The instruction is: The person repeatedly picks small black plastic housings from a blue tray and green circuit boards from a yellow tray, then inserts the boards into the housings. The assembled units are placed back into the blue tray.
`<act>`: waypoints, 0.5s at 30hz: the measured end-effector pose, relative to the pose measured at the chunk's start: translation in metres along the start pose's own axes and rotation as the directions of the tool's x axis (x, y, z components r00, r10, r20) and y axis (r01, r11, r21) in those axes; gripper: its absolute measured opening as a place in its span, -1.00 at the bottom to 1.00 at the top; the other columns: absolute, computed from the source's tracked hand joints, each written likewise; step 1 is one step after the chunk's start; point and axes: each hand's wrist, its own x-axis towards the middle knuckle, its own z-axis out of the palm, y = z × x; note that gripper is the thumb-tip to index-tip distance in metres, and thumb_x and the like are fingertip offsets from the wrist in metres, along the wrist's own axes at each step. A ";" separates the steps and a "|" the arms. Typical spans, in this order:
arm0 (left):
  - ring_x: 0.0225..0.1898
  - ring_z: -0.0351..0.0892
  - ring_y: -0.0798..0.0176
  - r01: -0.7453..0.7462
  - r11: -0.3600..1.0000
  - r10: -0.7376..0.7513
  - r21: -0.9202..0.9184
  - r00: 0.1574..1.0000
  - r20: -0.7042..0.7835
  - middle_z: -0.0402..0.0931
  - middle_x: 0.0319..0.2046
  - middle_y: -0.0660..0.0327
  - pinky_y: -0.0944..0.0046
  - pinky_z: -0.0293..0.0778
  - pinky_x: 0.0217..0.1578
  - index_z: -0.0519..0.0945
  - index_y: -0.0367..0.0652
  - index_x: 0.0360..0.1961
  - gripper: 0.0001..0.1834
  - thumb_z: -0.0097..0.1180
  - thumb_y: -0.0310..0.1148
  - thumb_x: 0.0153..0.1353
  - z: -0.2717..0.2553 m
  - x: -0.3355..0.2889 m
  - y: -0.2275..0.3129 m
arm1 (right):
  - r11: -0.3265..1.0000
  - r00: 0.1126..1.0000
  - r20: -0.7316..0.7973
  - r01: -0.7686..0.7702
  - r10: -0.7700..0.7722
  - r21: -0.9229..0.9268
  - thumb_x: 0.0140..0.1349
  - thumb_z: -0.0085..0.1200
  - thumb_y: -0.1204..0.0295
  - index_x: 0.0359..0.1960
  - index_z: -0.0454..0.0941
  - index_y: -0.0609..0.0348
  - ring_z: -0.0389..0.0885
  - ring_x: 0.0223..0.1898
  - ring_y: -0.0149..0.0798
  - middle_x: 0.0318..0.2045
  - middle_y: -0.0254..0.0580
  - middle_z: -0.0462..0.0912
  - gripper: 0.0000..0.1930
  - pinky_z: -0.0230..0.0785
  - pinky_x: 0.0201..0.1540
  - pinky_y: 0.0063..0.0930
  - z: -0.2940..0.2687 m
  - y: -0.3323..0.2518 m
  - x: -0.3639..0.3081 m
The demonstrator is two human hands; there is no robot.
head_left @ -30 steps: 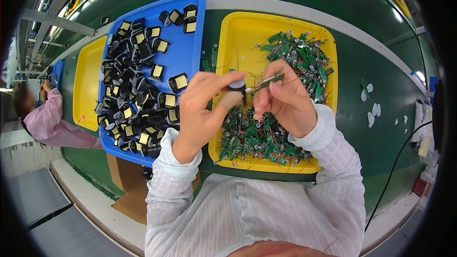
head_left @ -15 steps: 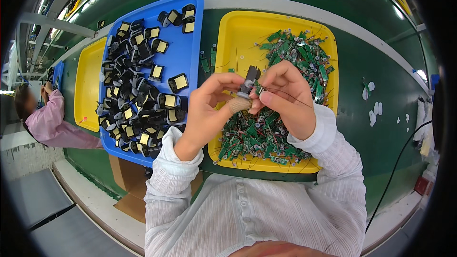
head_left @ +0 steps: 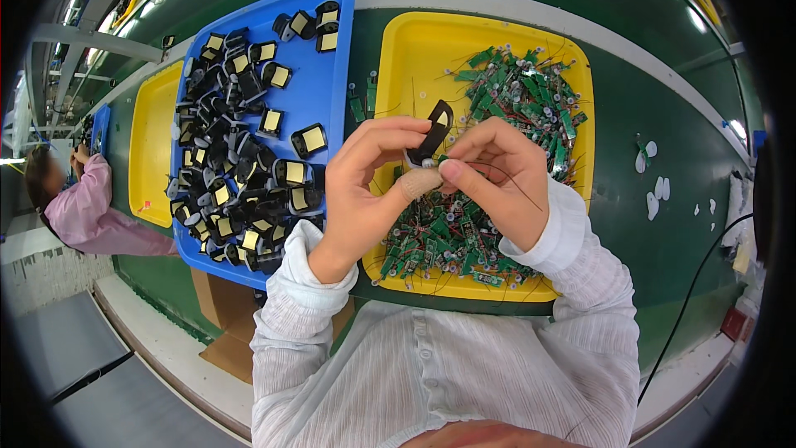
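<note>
Over the yellow tray (head_left: 404,54), my two hands meet at the fingertips. My left hand (head_left: 361,178) is closed on a black plastic housing (head_left: 430,134) with a cream pad, tilted up and to the right. At its lower end, my right hand (head_left: 507,187) pinches a small green circuit board (head_left: 442,158), mostly hidden by the fingers. Thin dark wires trail from it across the right palm. Beneath and beyond my hands lies a heap of similar circuit boards (head_left: 531,87) with wires and small round clear parts.
A blue tray (head_left: 338,75) on the left holds many black housings. Farther left are another yellow tray (head_left: 153,145) and a person in a pink sleeve (head_left: 87,207). White scraps (head_left: 652,203) lie on the right of the green bench, near a black cable (head_left: 692,294).
The black housing has turned in my left hand, so its cream pad now shows. My right fingertips have closed in on its lower end, covering more of the circuit board.
</note>
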 end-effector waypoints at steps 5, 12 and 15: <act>-0.10 0.44 0.24 0.002 0.998 -0.003 0.068 1.000 0.013 0.36 -0.09 0.07 0.28 0.36 -0.05 0.46 -0.34 -0.21 -0.69 0.20 -0.52 -0.02 0.000 -0.001 0.004 | 0.999 0.999 -0.028 0.035 -0.036 -0.035 0.09 0.08 0.58 -0.36 0.40 0.31 0.52 -0.34 -0.47 -0.44 -0.22 0.55 -0.88 0.37 -0.22 -0.59 0.000 0.002 0.000; -0.09 0.44 0.22 -0.071 0.985 0.068 0.159 0.997 0.023 0.34 -0.05 0.02 0.28 0.37 -0.05 0.45 -0.35 -0.23 -0.71 0.17 -0.53 -0.01 -0.001 -0.002 0.004 | 0.997 0.999 -0.032 0.038 -0.040 -0.063 0.08 0.09 0.58 -0.37 0.41 0.30 0.52 -0.34 -0.47 -0.45 -0.21 0.54 -0.88 0.37 -0.22 -0.59 0.002 0.001 -0.001; -0.14 0.47 0.20 -0.085 0.987 0.091 0.138 0.995 -0.039 0.42 -0.13 0.05 0.28 0.40 -0.14 0.50 -0.31 -0.29 -0.74 0.20 -0.49 -0.05 0.002 -0.001 0.004 | 0.995 0.997 -0.038 0.065 -0.068 -0.070 0.08 0.10 0.56 -0.38 0.41 0.29 0.52 -0.35 -0.47 -0.45 -0.22 0.54 -0.87 0.38 -0.25 -0.60 0.003 0.004 -0.001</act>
